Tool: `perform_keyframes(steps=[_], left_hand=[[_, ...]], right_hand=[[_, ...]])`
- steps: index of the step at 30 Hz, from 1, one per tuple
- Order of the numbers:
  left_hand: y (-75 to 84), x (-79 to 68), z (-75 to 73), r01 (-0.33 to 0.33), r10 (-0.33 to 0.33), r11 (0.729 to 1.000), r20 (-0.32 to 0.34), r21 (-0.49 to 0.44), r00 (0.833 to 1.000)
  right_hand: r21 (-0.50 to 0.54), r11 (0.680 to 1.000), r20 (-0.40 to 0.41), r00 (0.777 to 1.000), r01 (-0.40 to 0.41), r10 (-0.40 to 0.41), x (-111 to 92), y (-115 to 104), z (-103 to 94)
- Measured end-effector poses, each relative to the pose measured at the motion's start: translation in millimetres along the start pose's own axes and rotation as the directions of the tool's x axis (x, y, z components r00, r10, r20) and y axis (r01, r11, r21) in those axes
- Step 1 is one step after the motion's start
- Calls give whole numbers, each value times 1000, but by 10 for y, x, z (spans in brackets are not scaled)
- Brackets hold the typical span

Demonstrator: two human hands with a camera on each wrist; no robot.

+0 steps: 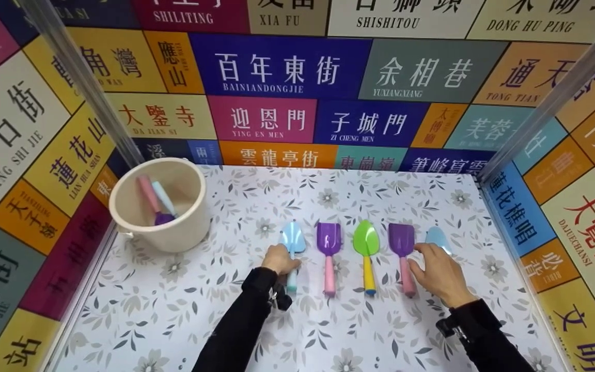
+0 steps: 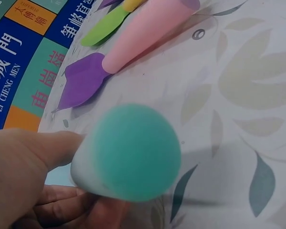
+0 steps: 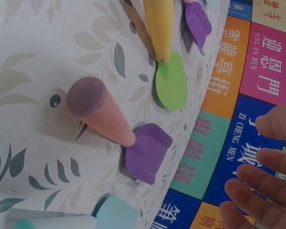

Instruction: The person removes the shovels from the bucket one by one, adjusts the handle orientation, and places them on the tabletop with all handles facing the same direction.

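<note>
My left hand (image 1: 279, 258) grips the pale handle of a light blue toy shovel (image 1: 293, 235) at the left end of a row. In the left wrist view the thumb and fingers close around the handle behind its teal end (image 2: 138, 150). To its right lie a purple shovel (image 1: 329, 237) with a pink handle, a green shovel (image 1: 366, 238) with a yellow handle, and a second purple shovel (image 1: 402, 237). My right hand (image 1: 439, 271), fingers spread and holding nothing, hovers between that one and another light blue shovel (image 1: 437, 236), whose handle it hides in the head view.
A cream bucket (image 1: 194, 217) stands at the back left, with a pink handle (image 1: 146, 191) and a light blue handle (image 1: 164, 198) inside. Walls printed with signs (image 1: 282, 67) enclose the flower-patterned table (image 1: 235, 320) at the back and both sides.
</note>
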State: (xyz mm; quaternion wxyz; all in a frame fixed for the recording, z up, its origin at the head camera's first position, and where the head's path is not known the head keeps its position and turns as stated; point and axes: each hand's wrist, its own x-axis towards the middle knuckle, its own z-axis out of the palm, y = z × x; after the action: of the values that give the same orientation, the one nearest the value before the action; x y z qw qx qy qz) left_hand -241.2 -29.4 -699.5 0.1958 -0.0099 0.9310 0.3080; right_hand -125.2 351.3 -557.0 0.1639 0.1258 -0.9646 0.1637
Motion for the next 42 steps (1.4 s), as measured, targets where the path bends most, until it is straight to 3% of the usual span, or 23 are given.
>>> perform_keyframes(steps=[9, 16, 24, 27, 31, 37, 42], left_hand=[[178, -238, -77, -4, 5, 1000, -59, 19, 998], [379, -560, -333, -19, 20, 999, -35, 44, 999], [125, -277, -45, -44, 52, 995, -85, 89, 995], [218, -409, -164, -46, 55, 994, -94, 96, 994], [394, -704, -426, -60, 68, 995, -91, 85, 994], [381, -880, -641, -113, 121, 991, -116, 76, 986], [285, -1032, -846, -196, 203, 979, -204, 53, 958]], right_hand=[[9, 1000, 10, 1000, -23, 23, 3, -15, -17], [4, 1000, 5, 1000, -12, 12, -4, -9, -15], [9, 999, 34, 999, -34, 33, -9, -7, -36], [11, 999, 35, 999, -35, 34, -7, -10, -42], [17, 999, 35, 999, -33, 32, 2, -17, -43], [24, 998, 42, 998, -53, 52, 5, -25, -46], [19, 999, 40, 998, -45, 44, 4, -38, -37]])
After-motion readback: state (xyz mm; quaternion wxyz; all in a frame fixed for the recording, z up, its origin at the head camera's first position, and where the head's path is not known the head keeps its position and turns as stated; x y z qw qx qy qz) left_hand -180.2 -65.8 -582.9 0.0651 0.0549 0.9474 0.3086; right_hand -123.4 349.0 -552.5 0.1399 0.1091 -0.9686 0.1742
